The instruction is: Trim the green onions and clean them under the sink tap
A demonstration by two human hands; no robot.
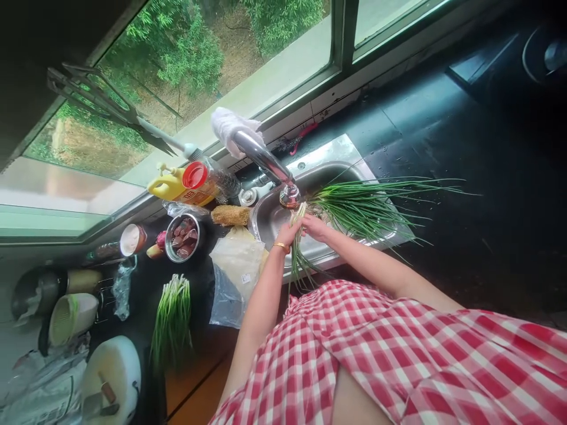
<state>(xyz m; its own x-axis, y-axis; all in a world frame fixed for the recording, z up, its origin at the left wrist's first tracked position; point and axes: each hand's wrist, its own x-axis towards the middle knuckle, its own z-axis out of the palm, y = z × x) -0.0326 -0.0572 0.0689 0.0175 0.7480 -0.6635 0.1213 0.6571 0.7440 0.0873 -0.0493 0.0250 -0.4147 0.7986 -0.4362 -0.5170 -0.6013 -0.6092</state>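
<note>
Under the tap head, my left hand (290,232) is closed around a small bunch of spring onions (302,262). Their white ends point up toward the faucet (266,158), and the green leaves hang down over the sink's near edge. The fingers of my right hand (315,228) pinch the same stalks from the other side. A larger pile of spring onions (363,203) lies across the right part of the steel sink (349,154), its long leaves reaching over the rim onto the dark counter. I cannot tell whether water is running.
Left of the sink are a plastic bag (234,265), a brown scrubber (231,215), a steel bowl of dark reddish pieces (182,237) and another bunch of spring onions (173,313). A cleaver (100,404) rests on a round board (124,360). Bottles (186,186) line the window.
</note>
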